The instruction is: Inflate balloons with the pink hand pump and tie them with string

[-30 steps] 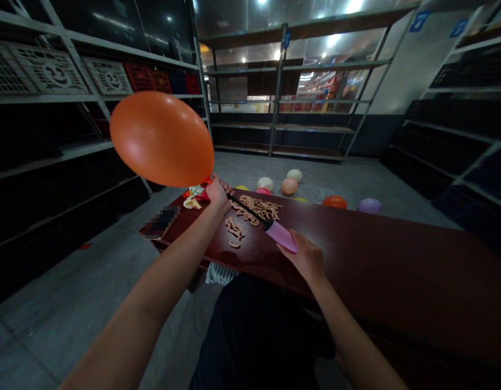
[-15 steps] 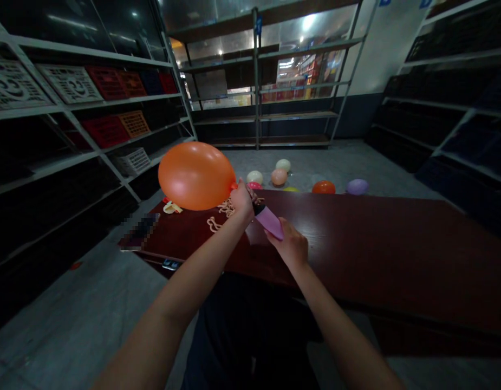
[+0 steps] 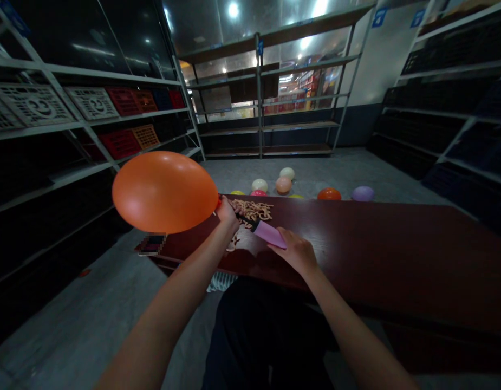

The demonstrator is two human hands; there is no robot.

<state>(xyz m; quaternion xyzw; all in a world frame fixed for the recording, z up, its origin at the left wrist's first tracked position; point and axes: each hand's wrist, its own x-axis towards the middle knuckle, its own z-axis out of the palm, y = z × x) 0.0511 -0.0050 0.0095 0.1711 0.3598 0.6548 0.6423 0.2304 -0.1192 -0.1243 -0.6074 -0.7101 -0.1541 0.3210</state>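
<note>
Balloon (image 3: 164,192) swelled; pump (image 3: 268,233) extended

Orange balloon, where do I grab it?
Pinch the orange balloon at its narrow neck, coming from its right end, as the left hand does by the pink pump in the right hand. The round, smooth body gives fingers nothing to close around.

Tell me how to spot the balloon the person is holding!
Find the long dark table; above its left end, the left hand pinches the neck of the orange balloon, at the tip of the pink pump in the right hand. The other balloons lie on the floor behind the table and look smaller; this one is up in the air.
</note>
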